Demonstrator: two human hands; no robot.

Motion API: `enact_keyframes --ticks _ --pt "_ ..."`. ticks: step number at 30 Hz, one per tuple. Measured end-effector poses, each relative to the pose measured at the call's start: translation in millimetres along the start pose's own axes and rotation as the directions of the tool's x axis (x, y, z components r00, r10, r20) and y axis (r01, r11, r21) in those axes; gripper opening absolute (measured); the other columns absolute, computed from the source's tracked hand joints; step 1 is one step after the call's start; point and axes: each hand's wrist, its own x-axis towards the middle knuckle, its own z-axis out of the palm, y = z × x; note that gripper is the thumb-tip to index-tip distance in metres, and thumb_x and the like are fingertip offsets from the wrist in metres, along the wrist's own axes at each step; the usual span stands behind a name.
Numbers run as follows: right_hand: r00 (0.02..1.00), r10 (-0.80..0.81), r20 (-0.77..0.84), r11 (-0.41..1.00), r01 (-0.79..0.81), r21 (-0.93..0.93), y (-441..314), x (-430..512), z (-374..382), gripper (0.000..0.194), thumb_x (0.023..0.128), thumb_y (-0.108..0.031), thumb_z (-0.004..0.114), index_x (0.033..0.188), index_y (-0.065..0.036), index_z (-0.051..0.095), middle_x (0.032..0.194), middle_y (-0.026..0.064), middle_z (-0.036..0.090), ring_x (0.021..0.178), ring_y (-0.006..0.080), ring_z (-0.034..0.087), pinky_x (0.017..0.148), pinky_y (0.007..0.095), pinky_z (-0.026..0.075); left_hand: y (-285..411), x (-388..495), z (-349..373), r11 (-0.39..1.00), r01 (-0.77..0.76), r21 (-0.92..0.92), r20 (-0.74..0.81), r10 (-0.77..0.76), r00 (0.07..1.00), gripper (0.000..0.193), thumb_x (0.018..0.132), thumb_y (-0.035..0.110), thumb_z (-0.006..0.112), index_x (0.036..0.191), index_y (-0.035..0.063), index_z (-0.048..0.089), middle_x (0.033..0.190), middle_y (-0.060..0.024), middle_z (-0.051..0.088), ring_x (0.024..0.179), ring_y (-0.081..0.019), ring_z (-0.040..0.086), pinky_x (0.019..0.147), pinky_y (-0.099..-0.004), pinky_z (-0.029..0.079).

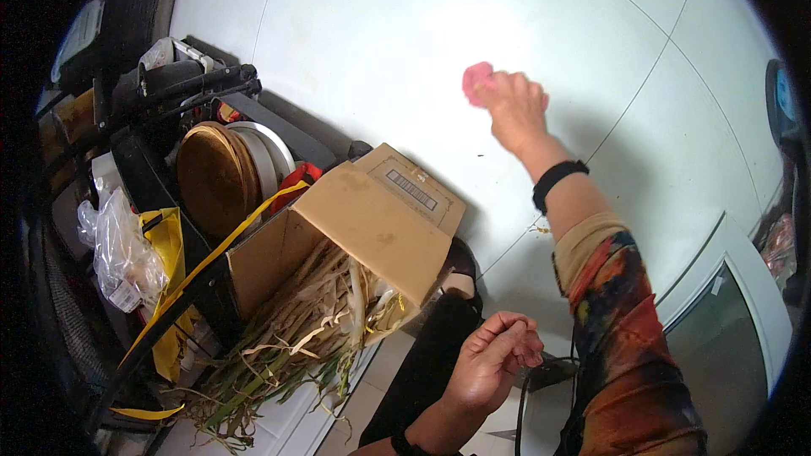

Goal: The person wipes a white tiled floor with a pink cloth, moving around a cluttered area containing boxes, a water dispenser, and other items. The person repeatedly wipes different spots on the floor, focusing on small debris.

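Note:
My right hand [518, 106] reaches out over the white tiled floor [380, 31], its fingers closed on a pink cloth [477, 83]. The cloth is partly covered by the fingers, and I cannot tell whether it touches the floor. Closer to me, my left hand [491, 364] hovers in front of my dark trouser leg [415, 367]. Its fingers are curled in against the thumb, with nothing visible in them. Left of that hand lies an opened cardboard box [374, 221], with long, partly dried scallions [304, 323] spilling out of it.
A black-framed cart [184, 95] stands at the left, with a round wooden board [215, 177], a plastic bag [123, 247] and a yellow strap [209, 259]. A white-framed glass panel [722, 323] is at the lower right. Small debris [540, 228] lies beneath my right forearm.

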Motion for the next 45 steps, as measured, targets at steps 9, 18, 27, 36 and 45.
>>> enact_keyframes --ticks 9,18,27,36,45 --pt "0.783 -0.405 0.472 0.904 0.42 0.079 -6.8 -152.0 7.8 0.016 0.079 -0.008 0.057 0.089 -0.014 0.069 0.107 0.0013 0.059 0.106 0.0252 0.048 0.095 0.0416 0.035 -17.4 -0.7 14.3 0.999 0.023 -0.026 -0.001 -0.023 1.0 0.018 0.1 0.011 0.048 0.108 -0.0014 0.059 0.084 -0.0101 0.063 0.076 -0.0177 0.06 0.073 -0.0296 0.049" --pt "0.958 0.019 -0.287 0.99 0.022 0.139 75.3 -71.3 -41.8 0.035 0.084 -0.003 0.053 0.106 -0.022 0.071 0.103 0.0088 0.061 0.097 0.0309 0.054 0.085 0.0448 0.043 -43.8 -1.3 6.3 0.996 0.072 0.051 -0.026 -0.071 0.997 0.019 0.102 0.014 0.048 0.108 -0.0003 0.059 0.086 -0.0086 0.065 0.073 -0.013 0.06 0.071 -0.0248 0.05" --pt "0.98 -0.159 0.121 0.987 0.159 0.008 42.5 -144.1 -15.8 0.031 0.081 -0.008 0.056 0.107 -0.023 0.066 0.111 0.0029 0.057 0.111 0.0273 0.049 0.096 0.0451 0.036 -45.9 0.0 19.3 0.995 0.048 0.086 -0.053 -0.043 0.998 0.018 0.1 0.011 0.048 0.106 -0.002 0.058 0.079 -0.0096 0.062 0.072 -0.0182 0.06 0.07 -0.0308 0.049" --pt "0.926 0.162 -0.34 0.975 -0.096 0.201 121.4 -232.3 -60.1 0.032 0.08 -0.003 0.061 0.108 -0.016 0.067 0.106 0.0099 0.062 0.099 0.0302 0.053 0.086 0.0385 0.042 -62.9 -4.5 7.3 0.989 0.079 0.129 0.007 -0.081 0.997 0.019 0.102 0.014 0.047 0.107 0.0008 0.059 0.086 -0.0081 0.066 0.074 -0.0127 0.062 0.071 -0.0254 0.051" --pt "0.774 0.551 -0.312 0.774 -0.613 -0.156 157.8 -256.5 -7.4 0.056 0.082 -0.001 0.056 0.134 -0.024 0.054 0.117 0.0123 0.053 0.106 0.035 0.05 0.087 0.0469 0.043 -69.3 -4.0 4.0 0.979 0.072 0.193 0.014 -0.076 0.997 0.018 0.102 0.014 0.047 0.107 0.0015 0.059 0.086 -0.0078 0.066 0.074 -0.0125 0.062 0.072 -0.0259 0.051"
